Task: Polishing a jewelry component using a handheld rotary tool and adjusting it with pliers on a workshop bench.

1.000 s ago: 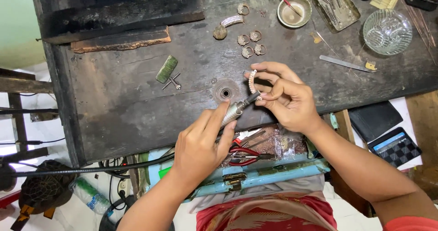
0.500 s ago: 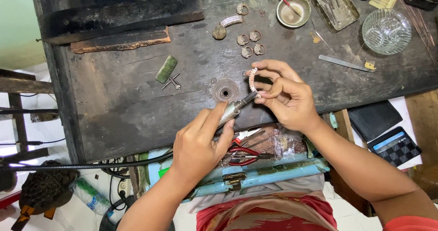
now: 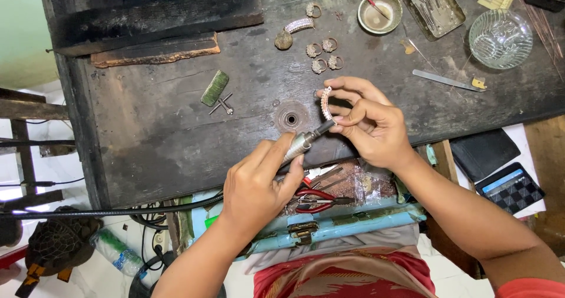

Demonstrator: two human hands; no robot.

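Note:
My right hand point(image 3: 368, 121) pinches a curved, stone-set silver jewellery piece point(image 3: 325, 102) between thumb and fingers, just above the dark workbench point(image 3: 176, 133). In my left hand point(image 3: 259, 183) is a metal rotary tool handpiece point(image 3: 303, 141), and its tip touches the lower end of the curved piece. A black flexible shaft point(image 3: 106, 211) runs from the handpiece off to the left. Under the hands a round metal fitting point(image 3: 290, 120) is set in the bench.
Several rings point(image 3: 322, 54) and a curved band point(image 3: 299, 25) lie at the back. A small bowl point(image 3: 379, 12), metal tray point(image 3: 434, 5), glass dish point(image 3: 500, 38) and flat file point(image 3: 447, 81) stand at back right. Red-handled pliers point(image 3: 315, 198) rest in the blue drawer point(image 3: 347, 224).
Almost nothing has changed. Both hands stay put, with the tool tip against the curved piece.

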